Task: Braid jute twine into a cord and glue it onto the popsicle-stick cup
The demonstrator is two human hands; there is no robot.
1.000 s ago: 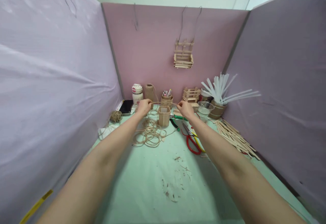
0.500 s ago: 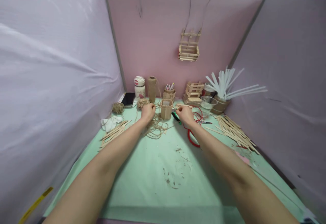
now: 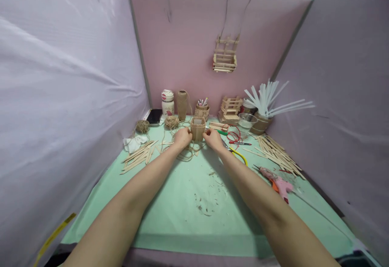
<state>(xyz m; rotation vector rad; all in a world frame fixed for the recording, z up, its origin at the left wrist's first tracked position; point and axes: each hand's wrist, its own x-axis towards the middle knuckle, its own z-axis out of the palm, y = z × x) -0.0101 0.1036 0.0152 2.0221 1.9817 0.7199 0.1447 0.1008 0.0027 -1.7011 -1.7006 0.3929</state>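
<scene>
A small cup made of craft sticks point(image 3: 198, 131) stands upright near the middle of the table, with something pale inside its mouth. My left hand point(image 3: 182, 137) is closed, its fingertips pinched against the cup's left side. On the opposite side my right hand point(image 3: 213, 139) is also closed, thumb and fingers at the cup's right wall. Whether a thin strand runs between the fingers is too small to tell. Loose jute twine point(image 3: 186, 154) lies in loops below and beside my left hand. Close to my right hand lies a yellow-handled tool point(image 3: 242, 156), partly hidden by my wrist.
Craft sticks lie in a left pile point(image 3: 138, 158) and a right pile point(image 3: 281, 155). A pink glue gun point(image 3: 281, 184) with its cord rests right of my forearm. Behind stand a twine spool point(image 3: 182, 105), a pen holder point(image 3: 202, 112) and a clear bowl point(image 3: 246, 122).
Both hands have moved inward, from apart on either side of the cup to touching its sides. The view has shifted slightly, and the glue gun shows more fully beyond my right forearm.
</scene>
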